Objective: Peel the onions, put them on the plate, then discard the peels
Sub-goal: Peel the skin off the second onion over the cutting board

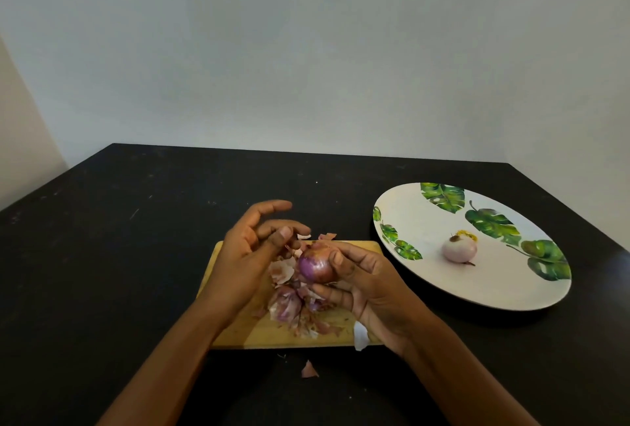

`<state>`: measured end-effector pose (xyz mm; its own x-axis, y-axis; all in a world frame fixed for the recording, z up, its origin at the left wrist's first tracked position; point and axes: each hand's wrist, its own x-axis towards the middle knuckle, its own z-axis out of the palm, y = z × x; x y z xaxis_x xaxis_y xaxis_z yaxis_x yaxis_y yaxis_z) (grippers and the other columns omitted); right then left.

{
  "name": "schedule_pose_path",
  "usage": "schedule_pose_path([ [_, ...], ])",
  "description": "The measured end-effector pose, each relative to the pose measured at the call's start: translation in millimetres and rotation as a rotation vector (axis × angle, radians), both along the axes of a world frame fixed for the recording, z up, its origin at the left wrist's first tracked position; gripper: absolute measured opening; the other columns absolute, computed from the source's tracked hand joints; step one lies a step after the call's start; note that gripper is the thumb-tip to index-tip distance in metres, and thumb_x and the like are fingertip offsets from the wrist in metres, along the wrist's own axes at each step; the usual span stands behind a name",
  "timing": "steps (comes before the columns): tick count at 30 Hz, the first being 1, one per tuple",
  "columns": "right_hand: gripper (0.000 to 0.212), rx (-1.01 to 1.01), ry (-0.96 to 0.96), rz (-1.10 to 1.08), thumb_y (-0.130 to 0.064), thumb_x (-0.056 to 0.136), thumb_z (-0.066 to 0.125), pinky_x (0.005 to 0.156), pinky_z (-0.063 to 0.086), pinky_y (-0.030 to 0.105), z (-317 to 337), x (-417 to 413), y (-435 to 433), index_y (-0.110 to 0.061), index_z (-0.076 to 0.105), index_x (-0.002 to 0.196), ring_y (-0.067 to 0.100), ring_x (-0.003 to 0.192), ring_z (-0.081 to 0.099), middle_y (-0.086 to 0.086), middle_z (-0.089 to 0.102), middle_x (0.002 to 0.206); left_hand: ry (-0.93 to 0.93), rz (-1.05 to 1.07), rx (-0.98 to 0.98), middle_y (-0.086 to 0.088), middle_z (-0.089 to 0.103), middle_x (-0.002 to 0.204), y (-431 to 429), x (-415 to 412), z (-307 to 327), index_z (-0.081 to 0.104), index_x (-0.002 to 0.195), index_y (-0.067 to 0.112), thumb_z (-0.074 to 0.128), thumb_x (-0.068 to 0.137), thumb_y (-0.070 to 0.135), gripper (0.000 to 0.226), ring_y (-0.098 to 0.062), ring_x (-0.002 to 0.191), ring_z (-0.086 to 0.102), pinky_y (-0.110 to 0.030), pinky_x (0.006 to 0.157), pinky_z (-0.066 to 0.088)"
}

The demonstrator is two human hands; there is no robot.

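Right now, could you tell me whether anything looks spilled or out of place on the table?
Yes, mildly: two onion peels have left the cutting board. One pale peel overhangs its near right corner, and a pink scrap lies on the black table just in front. The remaining peels are piled on the board.

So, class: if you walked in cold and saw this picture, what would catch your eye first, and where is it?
The eye lands first on the purple onion held in the right hand above the wooden cutting board, with the left hand beside it. Next comes the large leaf-patterned plate to the right, one peeled onion sitting on it. Loose peels litter the board under the hands.
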<state>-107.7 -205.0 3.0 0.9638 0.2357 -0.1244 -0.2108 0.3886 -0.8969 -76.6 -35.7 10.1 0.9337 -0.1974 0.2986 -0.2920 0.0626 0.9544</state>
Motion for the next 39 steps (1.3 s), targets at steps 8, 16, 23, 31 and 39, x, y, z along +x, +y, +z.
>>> schedule_pose_path([
  [8,0.037,0.008,-0.009,0.015,-0.02,0.075,0.065,0.067,0.059,0.026,-2,0,-1,-0.007,0.067,0.11,0.029,0.1,0.069,0.014,0.071,0.11,-0.095,-0.008,0.102,-0.004,0.073,0.086,2,0,3,0.061,0.103,0.009,0.066,0.076,-0.006,0.032,-0.013,0.086,0.069,-0.018,0.074,0.053],
  [16,0.038,-0.037,-0.025,0.004,-0.019,0.075,0.066,0.065,0.058,0.024,-3,1,-1,-0.006,0.067,0.111,0.029,0.099,0.07,0.015,0.07,0.11,-0.179,-0.015,0.202,-0.001,0.064,0.086,-2,0,-4,0.056,0.096,0.016,0.059,0.082,-0.009,0.028,-0.016,0.086,0.063,-0.026,0.079,0.053],
  [23,0.04,-0.081,-0.05,0.004,-0.017,0.077,0.068,0.068,0.058,0.026,-6,2,-1,-0.004,0.065,0.115,0.027,0.1,0.07,0.014,0.071,0.11,-0.215,-0.015,0.348,-0.005,0.057,0.087,-4,0,-12,0.04,0.081,0.015,0.045,0.09,-0.009,0.027,-0.017,0.091,0.058,-0.033,0.08,0.053],
  [31,0.031,-0.226,-0.158,-0.105,-0.012,0.071,0.076,0.073,0.06,0.035,-13,4,2,-0.017,0.07,0.101,0.025,0.094,0.071,0.007,0.071,0.105,-0.288,0.06,0.733,0.004,0.042,0.082,-9,-6,-13,0.033,0.074,0.03,0.037,0.078,0.02,0.012,-0.011,0.072,0.042,-0.028,0.06,0.041],
  [39,0.028,-0.39,-0.166,-0.263,-0.018,0.075,0.079,0.076,0.06,0.033,-19,10,-9,-0.022,0.069,0.1,0.019,0.099,0.069,0.005,0.069,0.112,-0.337,0.204,0.543,0.002,0.049,0.08,-10,-7,-7,0.037,0.078,0.032,0.038,0.088,0.004,0.03,-0.015,0.076,0.049,-0.034,0.067,0.048],
])
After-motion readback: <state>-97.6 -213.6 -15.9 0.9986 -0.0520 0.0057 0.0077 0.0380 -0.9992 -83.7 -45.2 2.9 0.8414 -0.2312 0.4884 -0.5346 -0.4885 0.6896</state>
